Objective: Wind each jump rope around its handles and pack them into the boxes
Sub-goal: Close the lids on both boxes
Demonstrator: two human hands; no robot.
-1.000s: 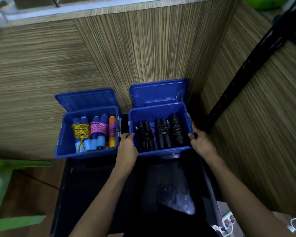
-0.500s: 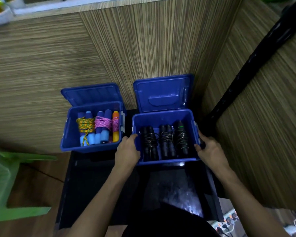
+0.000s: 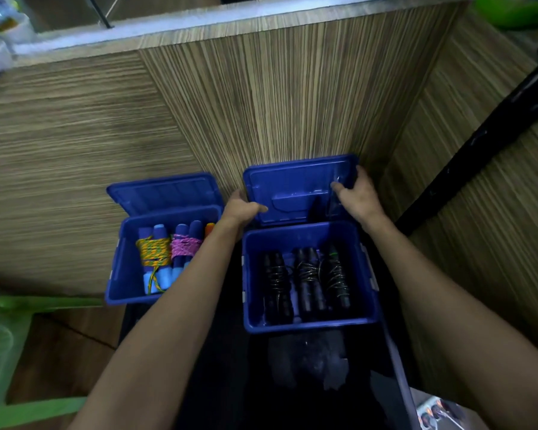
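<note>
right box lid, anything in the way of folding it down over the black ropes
Nothing visible blocks it. Both hands, left hand and right hand, grip the raised lid at its side edges. The black wound ropes lie low inside the right box, below its rim.

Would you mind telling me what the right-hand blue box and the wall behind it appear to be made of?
The right-hand blue box looks like moulded plastic, glossy, with highlights on its raised lid. The wall looks like wood-grain laminate or veneer, matte, finely striped; which, I cannot tell.
</note>
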